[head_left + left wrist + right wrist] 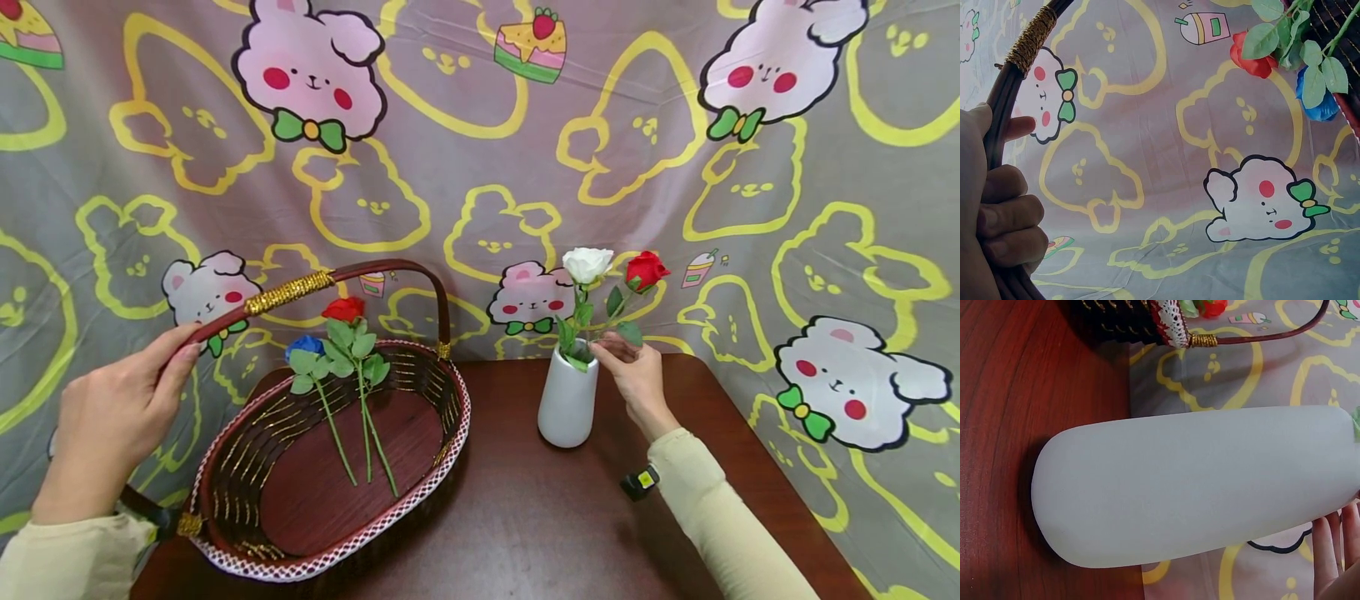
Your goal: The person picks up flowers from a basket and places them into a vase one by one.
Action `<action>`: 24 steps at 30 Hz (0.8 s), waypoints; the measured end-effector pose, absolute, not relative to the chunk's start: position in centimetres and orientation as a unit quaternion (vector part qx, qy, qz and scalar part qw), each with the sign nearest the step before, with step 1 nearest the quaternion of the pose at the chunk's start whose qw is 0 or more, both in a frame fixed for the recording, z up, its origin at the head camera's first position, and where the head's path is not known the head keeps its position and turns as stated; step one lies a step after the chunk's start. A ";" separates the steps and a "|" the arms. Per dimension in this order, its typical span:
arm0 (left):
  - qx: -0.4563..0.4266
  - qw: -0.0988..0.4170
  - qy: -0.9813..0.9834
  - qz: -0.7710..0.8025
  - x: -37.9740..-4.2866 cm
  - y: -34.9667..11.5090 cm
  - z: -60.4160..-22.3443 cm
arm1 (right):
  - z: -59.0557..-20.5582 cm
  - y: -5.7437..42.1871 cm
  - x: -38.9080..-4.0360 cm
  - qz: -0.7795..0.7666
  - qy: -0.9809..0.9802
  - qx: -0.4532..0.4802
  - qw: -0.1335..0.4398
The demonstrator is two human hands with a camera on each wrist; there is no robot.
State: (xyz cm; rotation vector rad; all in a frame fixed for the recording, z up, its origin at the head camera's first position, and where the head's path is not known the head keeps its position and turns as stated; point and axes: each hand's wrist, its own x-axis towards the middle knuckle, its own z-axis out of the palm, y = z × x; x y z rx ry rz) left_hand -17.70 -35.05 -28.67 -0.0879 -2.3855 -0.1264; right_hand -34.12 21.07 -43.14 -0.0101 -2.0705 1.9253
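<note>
From the head view, I see the left hand [112, 417] curled firmly round the basket handle [288, 292], beside its gold wrapping. The dark basket [300, 500] sits on the brown table [510, 517]; a red flower [345, 310] and a blue flower [303, 347] lean at its far rim, with green stems reaching down inside. To the right, apart from the basket, the white vase [567, 404] stands upright on the table. A white rose [587, 266] rises from its mouth, and a red rose [647, 271] leans out to the right above the right hand [636, 375]. That hand's fingertips are drawn close together at the vase rim, by the red rose's stem; I cannot tell whether they pinch it.

From the left wrist, three fingers wrap the handle while the index finger sticks out past it. The patterned cloth [1166, 162] hangs behind.

From the right wrist, the vase fills the middle, with fingers held by its rim, their tips partly cut off; the basket's edge shows beyond.
</note>
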 end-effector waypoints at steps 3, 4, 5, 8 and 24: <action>-0.032 0.362 -0.930 -0.049 -17.6 -35.1 -28.7 | -43.1 21.2 -33.9 0.676 -0.721 -0.002 0.152; -0.032 0.362 -0.931 -0.048 -17.6 -35.1 -28.7 | -43.1 21.2 -33.9 0.676 -0.721 -0.001 0.151; -0.032 0.362 -0.931 -0.047 -17.6 -35.1 -28.7 | -43.1 21.2 -33.9 0.677 -0.720 0.000 0.150; -0.033 0.362 -0.931 -0.045 -17.5 -35.0 -28.7 | -43.2 21.3 -33.9 0.683 -0.716 0.003 0.144; -0.041 0.375 -0.925 -0.050 -17.6 -35.0 -28.7 | -43.5 22.2 -33.5 0.705 -0.696 0.013 0.135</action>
